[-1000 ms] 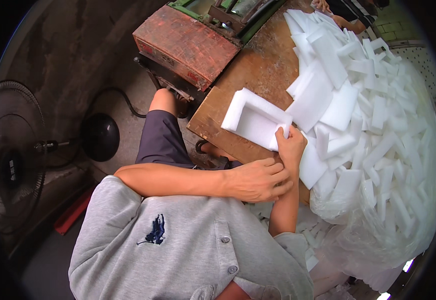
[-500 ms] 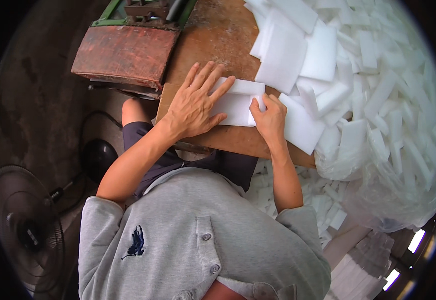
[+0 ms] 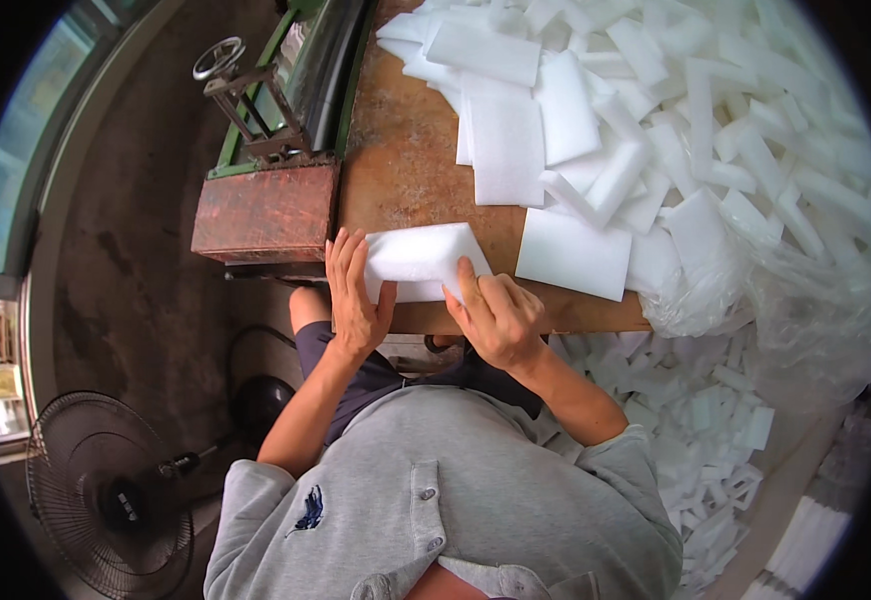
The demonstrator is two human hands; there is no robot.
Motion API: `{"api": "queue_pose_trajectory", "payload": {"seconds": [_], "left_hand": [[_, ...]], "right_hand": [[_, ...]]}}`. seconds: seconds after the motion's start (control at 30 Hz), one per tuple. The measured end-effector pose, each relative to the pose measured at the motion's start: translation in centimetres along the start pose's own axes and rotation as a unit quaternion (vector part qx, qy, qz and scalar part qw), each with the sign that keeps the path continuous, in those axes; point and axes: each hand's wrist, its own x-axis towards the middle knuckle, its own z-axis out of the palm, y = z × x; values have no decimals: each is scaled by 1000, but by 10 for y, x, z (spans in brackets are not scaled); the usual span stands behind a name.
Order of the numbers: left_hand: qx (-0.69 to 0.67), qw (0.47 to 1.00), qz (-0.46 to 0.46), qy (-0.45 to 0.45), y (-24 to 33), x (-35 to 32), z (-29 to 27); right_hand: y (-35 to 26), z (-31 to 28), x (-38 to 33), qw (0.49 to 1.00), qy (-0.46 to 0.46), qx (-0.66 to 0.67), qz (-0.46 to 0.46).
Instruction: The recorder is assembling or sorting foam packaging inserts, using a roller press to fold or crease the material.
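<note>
Between my hands, at the near edge of the wooden table [image 3: 396,140], is a white foam piece [image 3: 414,250] with a raised, box-like shape. At its left end, my left hand [image 3: 354,300] holds it with fingers stretched up the side and the thumb along the near face. My right hand [image 3: 501,318] grips the right end, its fingers bent over the corner. A lower white layer shows below the block, partly hidden by the hands; I cannot tell whether it is joined on. To the right lies a flat white foam sheet [image 3: 574,255].
Loose foam sheets and strips [image 3: 656,120] are heaped over the table's right side, beside a clear plastic bag [image 3: 776,300]. A green-framed machine with a handwheel [image 3: 219,60] and red-brown box [image 3: 266,212] stands at left. A fan [image 3: 116,500] is lower left; foam scraps [image 3: 711,440] cover the floor.
The foam piece, flat under my hands before, is now held up as a block shape. My left hand has moved from its top to its left end. The view has shifted.
</note>
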Motion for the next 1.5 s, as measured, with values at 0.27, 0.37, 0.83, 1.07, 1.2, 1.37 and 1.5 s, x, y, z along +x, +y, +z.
{"api": "queue_pose_trajectory", "payload": {"seconds": [0.27,0.37,0.83,1.07,1.2,1.37,1.5], "left_hand": [[88,986,131,47,41,5,-16],[111,969,202,91,57,19,-27],[21,947,309,89,86,40,-21],[12,955,290,60,82,44,-1],[-11,951,304,61,98,53,13],[-81,952,294,9,105,61,20],[-118,984,133,24,73,72,24]], "right_hand": [[5,-41,-11,997,54,57,4],[18,-67,-19,959,101,231,133],[31,-59,-17,795,-180,530,234],[31,-69,-17,778,-156,536,288],[17,-67,-42,864,-83,381,318],[38,-87,-108,827,-50,349,438],[61,-172,-152,648,309,473,510]]}}
